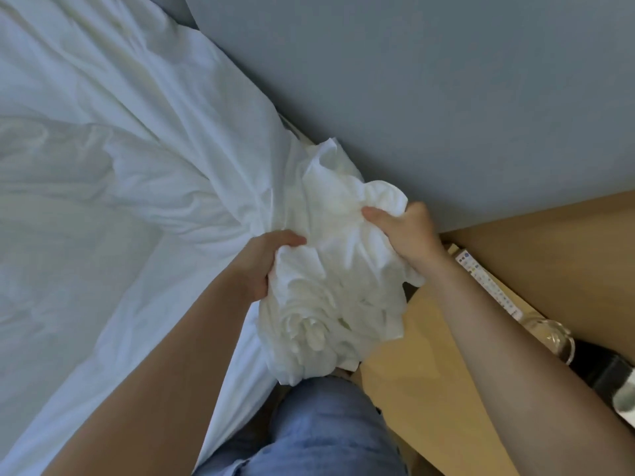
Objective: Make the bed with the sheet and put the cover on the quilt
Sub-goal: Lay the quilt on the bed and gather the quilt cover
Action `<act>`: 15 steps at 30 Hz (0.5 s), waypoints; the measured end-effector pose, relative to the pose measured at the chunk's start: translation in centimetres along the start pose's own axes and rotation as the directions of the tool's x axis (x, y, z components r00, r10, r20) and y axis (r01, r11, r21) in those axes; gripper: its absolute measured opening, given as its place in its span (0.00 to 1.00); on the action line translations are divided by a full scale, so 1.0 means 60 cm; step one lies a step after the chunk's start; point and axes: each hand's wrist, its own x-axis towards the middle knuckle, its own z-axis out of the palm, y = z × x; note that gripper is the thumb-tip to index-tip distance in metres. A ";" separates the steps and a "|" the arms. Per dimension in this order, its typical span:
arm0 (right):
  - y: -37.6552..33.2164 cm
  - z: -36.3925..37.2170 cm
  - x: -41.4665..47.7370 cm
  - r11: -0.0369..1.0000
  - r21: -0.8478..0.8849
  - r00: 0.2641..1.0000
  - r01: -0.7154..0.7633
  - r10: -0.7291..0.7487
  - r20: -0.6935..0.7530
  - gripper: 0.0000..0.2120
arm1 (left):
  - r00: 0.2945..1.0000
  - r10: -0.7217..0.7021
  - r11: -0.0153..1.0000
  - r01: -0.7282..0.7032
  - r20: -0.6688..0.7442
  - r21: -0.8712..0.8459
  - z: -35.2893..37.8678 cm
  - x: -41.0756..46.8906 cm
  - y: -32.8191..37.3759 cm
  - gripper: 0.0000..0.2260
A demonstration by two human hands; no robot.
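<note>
White bedding (103, 187) lies rumpled across the bed, filling the left half of the view. Near the bed's corner a bunched-up wad of white fabric (330, 286) is gathered and lifted off the edge; whether it is sheet or quilt cover I cannot tell. My left hand (264, 262) grips the wad's left side, thumb on top. My right hand (405, 235) grips its upper right part, fingers curled into the folds. The wad's lower end hangs down in front of my knee.
A grey-blue wall (429, 80) runs behind the bed. A light wooden bedside unit (549, 252) stands at the right, with a printed card (488, 283), a clear glass object (549, 334) and a dark object (611, 376) at its edge. My blue-jeaned leg (319, 427) is below.
</note>
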 end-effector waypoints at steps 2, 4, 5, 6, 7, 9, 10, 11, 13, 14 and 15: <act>0.019 -0.001 0.011 0.995 0.092 0.994 -0.039 0.048 -0.100 0.27 | 0.979 0.070 0.997 -0.073 -0.192 -0.012 -0.025 0.001 -0.002 0.03; 0.041 0.004 0.016 0.985 0.138 0.982 -0.101 0.121 -0.145 0.22 | 0.898 0.108 0.984 -0.036 -0.427 0.174 -0.098 -0.009 -0.029 0.03; 0.053 0.010 0.016 0.980 0.153 0.976 -0.125 0.149 -0.156 0.19 | 0.837 0.119 0.969 0.019 -0.534 0.246 -0.133 -0.017 -0.044 0.06; 0.064 0.018 0.015 0.976 0.161 0.973 -0.144 0.170 -0.159 0.16 | 0.796 0.104 0.964 0.067 -0.597 0.258 -0.172 -0.018 -0.066 0.11; 0.075 0.027 0.013 0.973 0.163 0.971 -0.161 0.186 -0.153 0.14 | 0.765 0.067 0.982 0.063 -0.641 0.178 -0.194 -0.023 -0.087 0.15; 0.091 0.044 0.009 0.968 0.181 0.966 -0.173 0.202 -0.160 0.12 | 0.806 -0.091 0.993 0.031 -0.585 -0.112 -0.205 -0.032 -0.117 0.19; 0.097 0.051 0.008 0.962 0.216 0.961 -0.165 0.206 -0.183 0.11 | 0.846 -0.103 0.984 0.009 -0.523 -0.180 -0.202 -0.033 -0.133 0.21; 0.103 0.054 0.006 0.950 0.269 0.953 -0.158 0.218 -0.210 0.12 | 0.899 -0.083 0.970 -0.026 -0.429 -0.242 -0.192 -0.029 -0.144 0.22; 0.113 0.059 0.000 0.889 0.421 0.928 -0.179 0.295 -0.228 0.23 | 0.970 -0.068 0.947 -0.010 -0.233 -0.320 -0.165 -0.027 -0.171 0.25; 0.118 0.061 -0.007 0.839 0.502 0.910 -0.210 0.356 -0.215 0.28 | 0.984 -0.061 0.935 -0.001 -0.165 -0.354 -0.161 -0.028 -0.186 0.27; 0.123 0.065 -0.016 0.782 0.575 0.894 -0.239 0.408 -0.183 0.31 | 0.990 -0.068 0.921 0.015 -0.122 -0.390 -0.156 -0.033 -0.198 0.28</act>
